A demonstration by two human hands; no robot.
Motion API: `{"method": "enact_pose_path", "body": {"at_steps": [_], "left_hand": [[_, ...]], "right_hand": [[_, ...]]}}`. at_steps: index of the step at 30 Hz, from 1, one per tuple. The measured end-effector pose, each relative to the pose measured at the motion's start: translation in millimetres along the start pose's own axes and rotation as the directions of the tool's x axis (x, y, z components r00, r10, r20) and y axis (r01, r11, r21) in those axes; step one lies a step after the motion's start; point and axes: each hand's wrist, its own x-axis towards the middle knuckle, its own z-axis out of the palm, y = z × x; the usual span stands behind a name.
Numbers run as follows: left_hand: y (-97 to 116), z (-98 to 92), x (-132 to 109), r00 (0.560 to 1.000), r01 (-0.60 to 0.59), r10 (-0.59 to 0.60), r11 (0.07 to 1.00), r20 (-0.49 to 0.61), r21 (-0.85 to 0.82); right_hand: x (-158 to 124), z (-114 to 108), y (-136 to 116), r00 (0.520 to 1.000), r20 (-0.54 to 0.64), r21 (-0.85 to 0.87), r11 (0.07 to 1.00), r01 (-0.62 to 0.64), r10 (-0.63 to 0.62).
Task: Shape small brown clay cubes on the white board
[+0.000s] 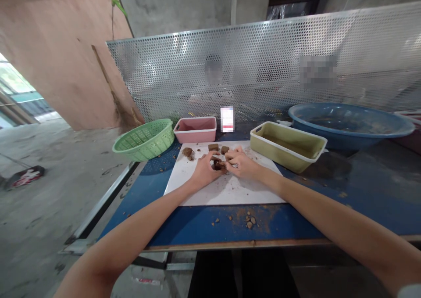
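My left hand (204, 174) curls its thumb and fingers around a dark brown lump of clay (217, 163) low over the white board (226, 196). From the other side my right hand (242, 165) presses its bent fingers onto the same lump. My fingers cover much of its shape. Just beyond them lie a small brown clay block (213, 147) and a second clay block (225, 149), the latter close to my right fingers. A rough clay clump (187, 152) with crumbs rests on the board to the left.
Behind the board stands a pink basket (197, 135), with a green colander (144, 146) to its left. An olive tub (284, 154) of murky liquid and a blue basin (348, 133) are on the right. Clay bits (250, 222) litter the blue table's (184, 227) front. A perforated metal panel (263, 70) rises behind.
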Motion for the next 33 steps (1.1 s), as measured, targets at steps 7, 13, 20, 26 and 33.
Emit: {"method": "enact_pose_path", "body": {"at_steps": [7,13,20,26,33], "left_hand": [[-6,2.0,1,1.000,-0.018,0.019,0.999,-0.025,0.028],[-8,1.4,3,1.000,-0.021,0.021,1.000,-0.002,0.012],[-10,2.3,3,1.000,-0.026,0.026,0.999,-0.003,0.019],[-12,3.5,4,1.000,-0.023,0.024,0.999,-0.016,0.040],[-8,2.4,3,1.000,0.000,0.000,1.000,-0.011,0.031]], "right_hand": [[-1,-4,-7,1.000,-0.004,-0.117,0.993,0.019,-0.020],[0,-7,-12,0.994,0.026,-0.234,0.966,0.107,-0.104],[-2,-6,-6,0.987,0.027,-0.301,0.940,0.160,-0.159],[-2,-7,-7,0.995,-0.047,-0.284,0.956,0.071,-0.088],[-3,-5,-4,0.991,-0.107,-0.214,0.975,0.055,-0.079]]}}
